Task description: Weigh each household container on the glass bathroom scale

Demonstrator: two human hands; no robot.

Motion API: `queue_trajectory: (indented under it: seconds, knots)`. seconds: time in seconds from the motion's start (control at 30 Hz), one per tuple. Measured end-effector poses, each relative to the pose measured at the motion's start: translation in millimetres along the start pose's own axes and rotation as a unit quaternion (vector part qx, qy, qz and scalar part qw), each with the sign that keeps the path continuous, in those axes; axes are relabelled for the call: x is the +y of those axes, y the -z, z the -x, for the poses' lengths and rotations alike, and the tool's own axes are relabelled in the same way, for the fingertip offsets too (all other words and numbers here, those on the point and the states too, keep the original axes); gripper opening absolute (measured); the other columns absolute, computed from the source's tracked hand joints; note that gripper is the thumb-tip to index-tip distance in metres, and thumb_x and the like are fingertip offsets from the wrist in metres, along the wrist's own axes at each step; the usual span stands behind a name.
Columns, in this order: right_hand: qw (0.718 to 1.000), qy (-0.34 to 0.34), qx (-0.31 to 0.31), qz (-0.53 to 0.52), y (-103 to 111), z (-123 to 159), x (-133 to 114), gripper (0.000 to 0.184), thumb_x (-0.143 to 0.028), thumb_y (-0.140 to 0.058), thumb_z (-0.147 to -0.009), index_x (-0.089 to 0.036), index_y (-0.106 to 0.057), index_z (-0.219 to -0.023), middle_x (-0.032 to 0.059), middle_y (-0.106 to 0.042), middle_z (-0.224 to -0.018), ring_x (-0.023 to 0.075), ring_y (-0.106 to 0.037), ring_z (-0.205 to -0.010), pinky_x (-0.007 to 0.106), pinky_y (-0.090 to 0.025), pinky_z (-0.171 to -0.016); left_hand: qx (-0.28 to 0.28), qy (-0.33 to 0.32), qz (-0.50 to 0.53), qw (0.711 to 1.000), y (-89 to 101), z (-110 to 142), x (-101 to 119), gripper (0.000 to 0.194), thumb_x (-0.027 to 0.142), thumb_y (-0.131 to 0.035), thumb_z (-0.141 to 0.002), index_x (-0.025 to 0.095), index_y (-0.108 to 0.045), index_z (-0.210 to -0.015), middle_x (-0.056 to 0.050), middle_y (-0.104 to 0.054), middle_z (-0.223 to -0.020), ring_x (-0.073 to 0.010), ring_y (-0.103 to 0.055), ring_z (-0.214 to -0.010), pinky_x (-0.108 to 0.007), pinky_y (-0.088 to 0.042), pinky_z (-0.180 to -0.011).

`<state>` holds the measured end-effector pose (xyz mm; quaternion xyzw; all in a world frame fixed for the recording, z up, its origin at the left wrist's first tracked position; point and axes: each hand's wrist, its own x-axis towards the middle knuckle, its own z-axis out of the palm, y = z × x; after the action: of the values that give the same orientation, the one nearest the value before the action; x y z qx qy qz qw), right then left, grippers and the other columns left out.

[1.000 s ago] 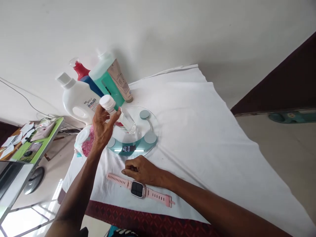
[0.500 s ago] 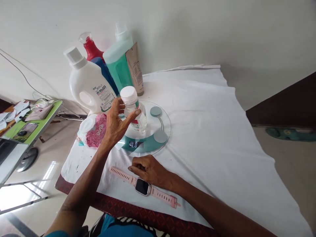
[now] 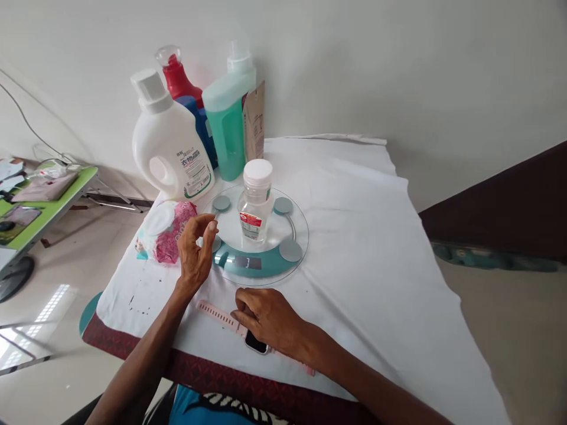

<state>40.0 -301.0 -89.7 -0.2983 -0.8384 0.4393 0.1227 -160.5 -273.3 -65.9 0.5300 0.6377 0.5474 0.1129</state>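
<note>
Smooth glass scale [image 3: 271, 264], glossy clear jar [image 3: 256, 203]

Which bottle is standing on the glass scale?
The clear, white-lidded bottle: only it stands on the scale. The white bottle, green bottle and red bottle are farther back.

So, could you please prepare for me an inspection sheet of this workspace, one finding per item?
Surface: white cloth, creased, dark specks near its left side.
Job's things: white-lidded clear jar, upright on the glass scale; pink-strapped watch on the cloth, partly covered.
Clutter: pink-and-white packet, white jug, red-and-blue bottle, green bottle, beige tube.
Grips: left grip open, apart from the jar; right grip curled over the watch, contact unclear.
Cables: one cable at far left.
Surroundings: pale wall behind; green-topped table at left.
</note>
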Motion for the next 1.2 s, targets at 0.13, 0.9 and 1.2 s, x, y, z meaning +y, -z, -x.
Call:
queue_trajectory:
  seconds: [0.13, 0.9, 1.2]
  knots:
    - [0.997, 0.003, 0.064, 0.031, -17, -1, 7, 0.022, -0.016, -0.062, -0.095, -0.021, -0.053, -0.075, -0.0037, -0.061, -0.069, 0.0113, -0.053, -0.062, 0.026, -0.033, -0.062, 0.009, -0.025, -0.042, 0.999, 0.3, 8, -12, 0.027, 0.044, -0.056, -0.103, 0.021, -0.070, -0.104, -0.005, -0.074, -0.094, -0.0172, -0.070, -0.081, -0.034, -0.056, -0.079]
    - [0.990, 0.044, 0.132, -0.006, -14, 15, -1, 0.024, -0.024, -0.057, -0.098, -0.022, -0.053, -0.075, -0.0026, -0.058, -0.065, 0.0114, -0.050, -0.055, 0.024, -0.037, -0.055, -0.047, -0.109, -0.096, 0.988, -5.8, 18, -24, 0.051, 0.039, -0.049, -0.104, 0.020, -0.039, -0.057, 0.004, -0.040, -0.049, -0.0096, -0.036, -0.045, -0.027, -0.029, -0.050]
    - [0.870, 0.029, 0.484, 0.093, 90, -33, -26, 0.091, -0.052, -0.090, -0.073, -0.025, -0.041, -0.145, 0.0157, -0.051, -0.144, 0.0333, -0.055, -0.128, 0.049, -0.053, -0.098, -0.033, -0.151, -0.127, 0.980, -6.8, 13, -33, 0.051, 0.032, -0.052, -0.104, 0.020, -0.041, -0.056, 0.005, -0.039, -0.047, -0.0086, -0.034, -0.042, -0.027, -0.027, -0.047]
